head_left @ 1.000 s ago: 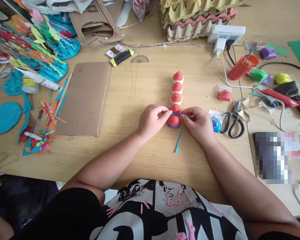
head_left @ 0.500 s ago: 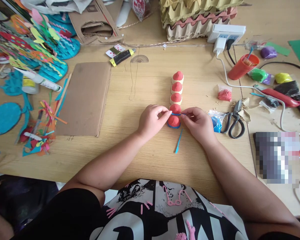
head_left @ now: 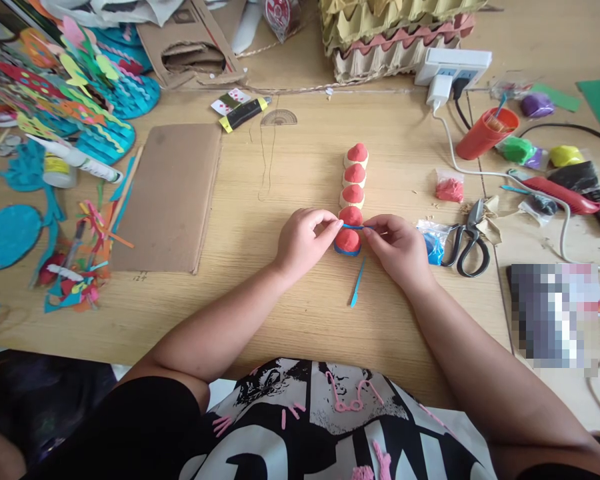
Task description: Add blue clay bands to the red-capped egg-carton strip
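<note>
Little has just changed: the row of five red-domed, cream-sided cups (head_left: 353, 195) has turned by a hair, its far end now slightly closer to the right edge of the pale wooden table (head_left: 280, 313); the narrow, soft-looking blue strip (head_left: 353, 227) is still stretched between the two hands over the join of the last two cups, so the work seems to be staying at that join, with only fine adjustment.

The left hand (head_left: 306, 239) pinches the strip's left end between thumb and forefinger; the right hand (head_left: 397, 245) pinches its right end likewise; whether the strip is pressed down or merely lies against the cups, I cannot tell.

The row runs from near the middle of the surface toward its far edge; its domes are matt, rounded and clay-like, the sides pale and scalloped; the cup closest to the near edge has a blue band round its base.

Toward the near edge, just beyond the row, lies a slim, flat-ended blue plastic stick (head_left: 357, 283); toward the right edge are a crinkled clear bag of blue material (head_left: 434, 250), just beside the right hand, and black-handled metal scissors (head_left: 473, 240).
</note>
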A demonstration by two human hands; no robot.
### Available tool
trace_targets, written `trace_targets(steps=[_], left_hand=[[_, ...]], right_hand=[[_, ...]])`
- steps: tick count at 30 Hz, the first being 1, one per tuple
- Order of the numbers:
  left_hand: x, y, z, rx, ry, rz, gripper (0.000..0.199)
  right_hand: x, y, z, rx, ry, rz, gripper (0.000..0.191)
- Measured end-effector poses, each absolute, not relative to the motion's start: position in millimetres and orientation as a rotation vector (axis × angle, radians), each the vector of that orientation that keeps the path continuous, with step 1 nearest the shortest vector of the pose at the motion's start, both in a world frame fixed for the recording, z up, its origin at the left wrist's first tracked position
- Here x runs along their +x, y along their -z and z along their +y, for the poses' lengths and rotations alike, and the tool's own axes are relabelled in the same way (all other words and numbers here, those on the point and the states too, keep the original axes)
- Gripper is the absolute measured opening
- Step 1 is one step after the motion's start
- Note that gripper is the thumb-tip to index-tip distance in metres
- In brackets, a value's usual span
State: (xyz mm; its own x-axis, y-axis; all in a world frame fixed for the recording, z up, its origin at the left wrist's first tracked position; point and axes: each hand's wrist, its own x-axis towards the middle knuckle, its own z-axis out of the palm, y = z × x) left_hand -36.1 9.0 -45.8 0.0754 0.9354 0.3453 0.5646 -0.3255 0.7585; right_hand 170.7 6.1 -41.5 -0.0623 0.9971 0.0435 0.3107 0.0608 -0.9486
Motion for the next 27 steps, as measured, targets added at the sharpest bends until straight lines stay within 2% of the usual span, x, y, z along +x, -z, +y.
trace_targets(steps=[27], left_hand=[[-37.4, 48.3, 11.3, 1.871, -1.052, 1.525, 0.007]], right_hand=[[169.5, 41.9, 12.1, -1.395, -1.045, -1.502, 0.015]])
